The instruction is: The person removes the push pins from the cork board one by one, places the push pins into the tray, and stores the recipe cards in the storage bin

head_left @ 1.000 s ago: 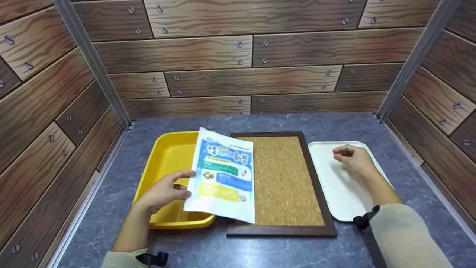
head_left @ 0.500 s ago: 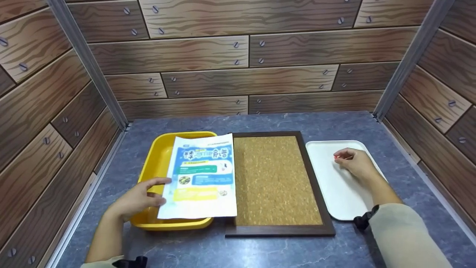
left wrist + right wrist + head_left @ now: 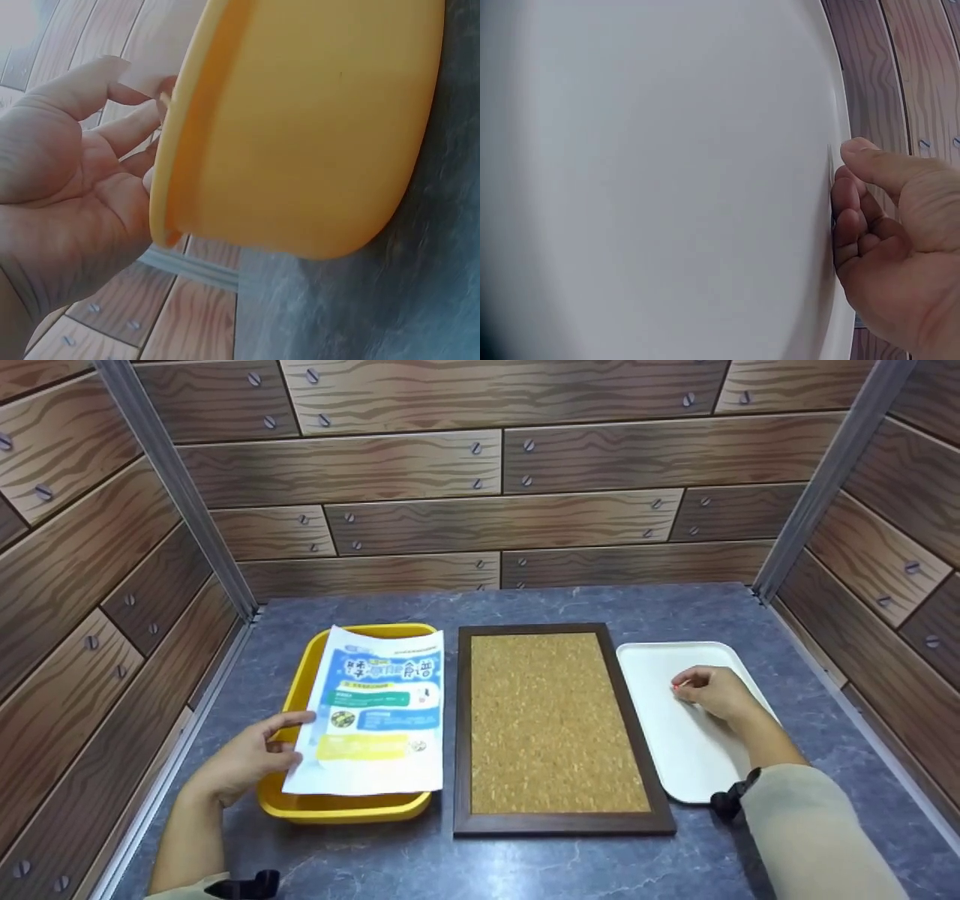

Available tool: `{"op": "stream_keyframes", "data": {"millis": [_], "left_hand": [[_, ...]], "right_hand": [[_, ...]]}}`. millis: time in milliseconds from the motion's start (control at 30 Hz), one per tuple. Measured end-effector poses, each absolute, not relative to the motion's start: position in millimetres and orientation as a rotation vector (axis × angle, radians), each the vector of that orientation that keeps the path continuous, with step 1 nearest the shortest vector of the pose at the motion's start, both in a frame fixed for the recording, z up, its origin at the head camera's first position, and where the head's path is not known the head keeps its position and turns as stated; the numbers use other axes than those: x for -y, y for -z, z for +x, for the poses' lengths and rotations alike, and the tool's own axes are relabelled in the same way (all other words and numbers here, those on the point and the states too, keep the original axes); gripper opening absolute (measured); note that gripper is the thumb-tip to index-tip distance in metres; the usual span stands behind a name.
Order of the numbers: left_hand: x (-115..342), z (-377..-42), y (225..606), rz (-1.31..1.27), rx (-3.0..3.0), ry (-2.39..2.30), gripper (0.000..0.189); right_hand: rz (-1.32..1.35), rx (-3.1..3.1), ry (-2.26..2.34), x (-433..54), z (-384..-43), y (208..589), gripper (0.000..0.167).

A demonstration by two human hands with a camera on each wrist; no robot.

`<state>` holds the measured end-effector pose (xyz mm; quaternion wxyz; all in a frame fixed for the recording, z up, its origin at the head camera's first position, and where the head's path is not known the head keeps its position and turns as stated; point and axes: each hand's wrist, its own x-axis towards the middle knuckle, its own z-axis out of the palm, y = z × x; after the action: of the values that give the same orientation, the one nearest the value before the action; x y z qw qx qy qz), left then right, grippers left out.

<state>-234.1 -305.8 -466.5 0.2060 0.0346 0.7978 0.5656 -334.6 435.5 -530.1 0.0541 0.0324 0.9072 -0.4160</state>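
Note:
My left hand [image 3: 247, 757] pinches the left edge of a printed paper sheet [image 3: 375, 712], with thumb and fingers at the margin. The sheet lies over the yellow bin [image 3: 337, 814], covering most of its opening. In the left wrist view, my left hand [image 3: 82, 165] is right at the bin's rim, and the sheet's corner [image 3: 161, 60] shows pale beyond the fingers. Over the white tray [image 3: 660, 735], my right hand [image 3: 716, 690] pinches a small red pin [image 3: 677, 686]. The right wrist view shows that hand's fingers curled, with the pin hidden.
A cork board [image 3: 555, 727] in a dark brown frame lies between the bin and the tray on the blue-grey marbled table [image 3: 525, 870]. Wood-plank-patterned walls [image 3: 502, 465] enclose the back and both sides.
My left hand has moved the sheet leftward, off the cork board and onto the yellow bin. The right hand has shifted slightly toward me over the tray, still holding the red pin.

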Motion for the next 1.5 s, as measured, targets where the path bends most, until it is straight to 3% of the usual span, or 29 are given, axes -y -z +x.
{"op": "stream_keyframes", "data": {"millis": [400,800,1500], "left_hand": [[318,-236,467,0.112,-2.265,-1.499,0.072],[315,-241,470,0.135,-2.273,-1.515,0.082],[311,-243,469,0.1,-2.397,-1.43,0.074]], "right_hand": [[0.1,-2.788,1.212,-432,-335,532,0.022],[0.108,-2.785,1.207,-431,-336,534,0.024],[0.085,-2.675,1.27,-440,-327,524,0.041]]}}
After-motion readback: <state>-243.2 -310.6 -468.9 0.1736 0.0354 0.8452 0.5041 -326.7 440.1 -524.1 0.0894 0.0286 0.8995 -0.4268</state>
